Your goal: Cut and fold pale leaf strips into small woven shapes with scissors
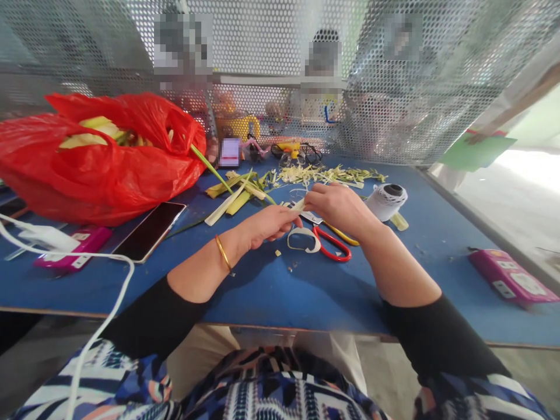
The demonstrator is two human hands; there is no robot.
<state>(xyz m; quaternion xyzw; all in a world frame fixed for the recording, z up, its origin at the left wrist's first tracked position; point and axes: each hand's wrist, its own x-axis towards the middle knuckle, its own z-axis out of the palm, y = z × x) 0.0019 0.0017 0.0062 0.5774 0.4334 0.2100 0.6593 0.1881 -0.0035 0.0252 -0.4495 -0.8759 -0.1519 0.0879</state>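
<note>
Over the middle of the blue table, my left hand (pixel 272 224) pinches one end of a pale strip of plant stalk (pixel 298 206). My right hand (pixel 336 203) closes on the same strip from the other side, its fingertips close to the left ones. A curled whitish strip (pixel 304 240) hangs or lies just below; whether it joins the held piece cannot be seen. Red-handled scissors (pixel 335 248) lie under my hands, blades partly hidden. A white spool of thread (pixel 387 202) lies beyond my right wrist. Cut stalk pieces (pixel 238 198) are heaped beyond my left hand.
A red plastic bag (pixel 144 175) of stalks fills the left. Near it are a phone (pixel 151 231), a magenta power strip (pixel 74 248) and a white cable (pixel 125 286). Shredded plant bits (pixel 328 175) line the back before a perforated metal screen (pixel 271 46). Another power strip (pixel 511 275) lies right.
</note>
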